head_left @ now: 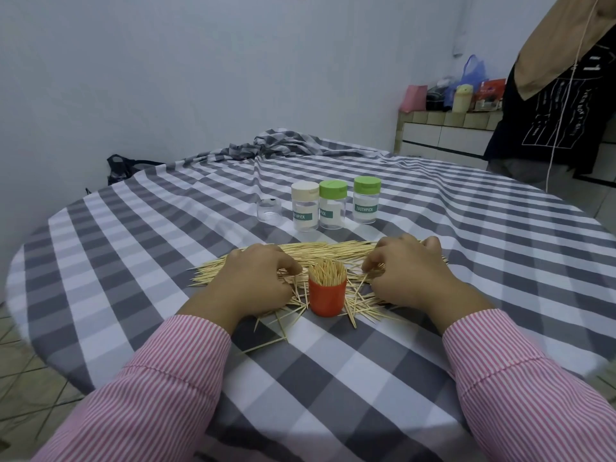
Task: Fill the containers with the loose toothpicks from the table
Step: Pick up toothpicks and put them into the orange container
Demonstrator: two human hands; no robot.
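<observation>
From the head view I see the orange cup standing upright on the checked worktop, open at the top and packed with toothpicks standing on end. I take this cup as my landmark. The loose toothpicks lie in a wide scatter behind it and on both sides, with a few strays in front of it. My left hand rests on the pile just left of the cup, its grip curled down into the sticks; I cannot tell whether it has any pinched. My right hand sits just right of the cup, grip likewise curled, fingertips down among the sticks. Well behind the cup stand three clear jars in a row: one white-capped, two green-capped. Left of them stands a small clear cup.
</observation>
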